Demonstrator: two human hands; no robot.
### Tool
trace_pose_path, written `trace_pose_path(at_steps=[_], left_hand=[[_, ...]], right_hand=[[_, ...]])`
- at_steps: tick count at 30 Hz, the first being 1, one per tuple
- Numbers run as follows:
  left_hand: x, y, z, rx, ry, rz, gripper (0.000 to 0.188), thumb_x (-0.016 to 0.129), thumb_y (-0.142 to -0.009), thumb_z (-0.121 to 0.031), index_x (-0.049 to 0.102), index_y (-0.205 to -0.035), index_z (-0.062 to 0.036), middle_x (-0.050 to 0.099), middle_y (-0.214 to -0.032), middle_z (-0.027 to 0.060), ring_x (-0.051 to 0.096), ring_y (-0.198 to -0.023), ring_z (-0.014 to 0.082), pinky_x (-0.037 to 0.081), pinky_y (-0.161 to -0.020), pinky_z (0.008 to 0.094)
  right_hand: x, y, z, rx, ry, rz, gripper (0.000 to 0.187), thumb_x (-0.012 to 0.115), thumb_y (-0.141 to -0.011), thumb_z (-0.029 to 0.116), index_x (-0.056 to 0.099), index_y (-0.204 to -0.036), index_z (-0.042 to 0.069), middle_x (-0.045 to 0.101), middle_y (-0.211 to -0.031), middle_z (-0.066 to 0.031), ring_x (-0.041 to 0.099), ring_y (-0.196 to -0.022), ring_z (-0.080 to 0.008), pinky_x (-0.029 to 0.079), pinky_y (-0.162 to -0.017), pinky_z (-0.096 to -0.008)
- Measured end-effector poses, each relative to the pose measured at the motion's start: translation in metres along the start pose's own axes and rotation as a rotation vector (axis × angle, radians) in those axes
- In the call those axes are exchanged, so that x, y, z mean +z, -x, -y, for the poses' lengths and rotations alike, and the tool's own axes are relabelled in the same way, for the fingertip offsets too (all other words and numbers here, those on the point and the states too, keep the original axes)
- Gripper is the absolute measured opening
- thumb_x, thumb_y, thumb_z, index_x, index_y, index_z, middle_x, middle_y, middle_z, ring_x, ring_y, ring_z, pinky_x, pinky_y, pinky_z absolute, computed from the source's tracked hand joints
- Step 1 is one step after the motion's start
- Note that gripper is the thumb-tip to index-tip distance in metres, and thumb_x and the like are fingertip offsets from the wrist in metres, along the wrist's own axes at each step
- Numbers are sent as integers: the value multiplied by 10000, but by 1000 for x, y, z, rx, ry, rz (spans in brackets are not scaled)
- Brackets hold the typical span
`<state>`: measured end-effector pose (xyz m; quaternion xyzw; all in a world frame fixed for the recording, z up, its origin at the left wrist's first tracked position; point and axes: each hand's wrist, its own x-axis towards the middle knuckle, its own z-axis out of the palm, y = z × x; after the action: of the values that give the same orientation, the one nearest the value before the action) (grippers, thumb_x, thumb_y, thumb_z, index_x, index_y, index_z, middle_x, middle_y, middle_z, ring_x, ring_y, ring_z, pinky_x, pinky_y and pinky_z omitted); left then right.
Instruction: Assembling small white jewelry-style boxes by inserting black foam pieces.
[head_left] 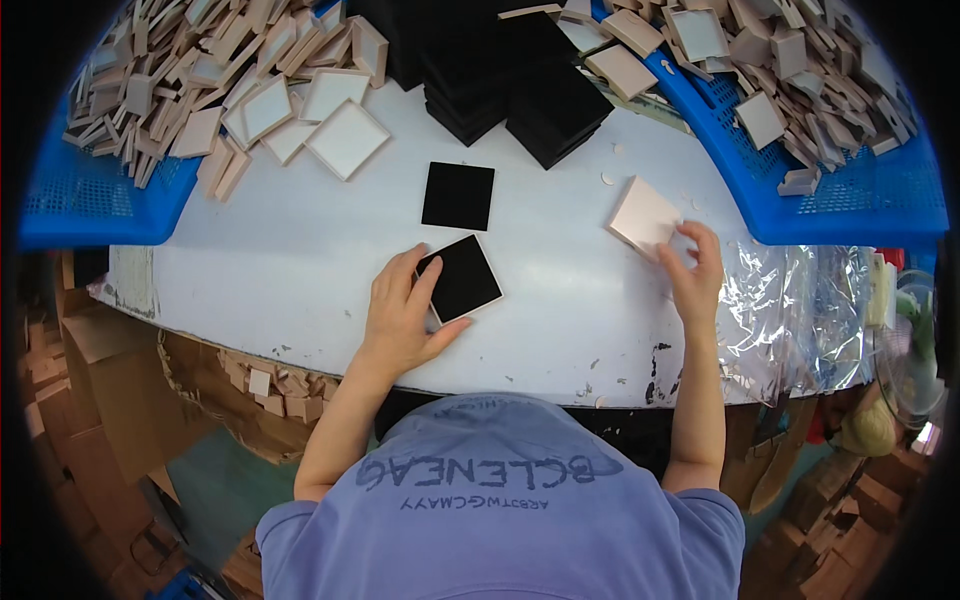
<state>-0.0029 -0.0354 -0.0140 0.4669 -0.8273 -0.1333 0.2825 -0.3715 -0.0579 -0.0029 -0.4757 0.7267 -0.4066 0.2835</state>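
My left hand [393, 315] grips a shallow pale-pink box with a black square insert [466, 278] in it, fingers along its left side and thumb at the near edge. Just beyond that box a loose black square pad [458, 196] lies flat on the table. Off to the right, my right hand [696, 272] has thumb and fingers closed at the near corner of a pale-pink square box piece [642, 212]. That piece shows its plain outer face, and its inside is hidden.
Stacks of black pads [555, 115] stand at the far middle. Blue crates [165, 215] heaped with pink box pieces flank both sides. Open box trays [348, 140] lie at the far left of the white table [560, 340]. Clear plastic bags [790, 320] cover the right edge.
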Motion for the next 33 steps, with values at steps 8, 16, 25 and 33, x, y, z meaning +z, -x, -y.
trace_pose_path(at_steps=[8,16,25,33], left_hand=[[1,4,-3,-11,89,-17,705,749,-679,-247,446,-1267,-4,412,-1295,241,446,-1141,386,359,-944,444],[12,9,9,32,318,-78,924,767,-642,-158,227,-1380,-28,253,-1403,299,417,-1172,440,365,-956,462],[-7,1,-12,-48,-61,227,799,679,-739,-368,329,-1360,-8,266,-1430,230,297,-1292,350,247,-1011,469],[-23,-22,57,-88,63,-102,628,679,-764,-295,427,-1294,-73,327,-1393,188,295,-1289,355,213,-1011,494]], right_hand=[[42,-2,33,-639,348,180,824,810,-592,261,420,-1270,4,464,-1237,-195,444,-1118,-368,351,-967,-442],[136,44,86,-1027,250,691,687,787,-557,379,582,-1133,67,469,-1260,-183,448,-1133,-350,390,-942,-440],[133,61,77,-1071,436,684,682,704,-656,441,525,-1226,112,377,-1348,-204,366,-1217,-363,300,-1013,-511],[126,39,82,-961,248,635,487,662,-759,285,542,-1186,84,437,-1316,-166,401,-1201,-344,274,-1017,-505]])
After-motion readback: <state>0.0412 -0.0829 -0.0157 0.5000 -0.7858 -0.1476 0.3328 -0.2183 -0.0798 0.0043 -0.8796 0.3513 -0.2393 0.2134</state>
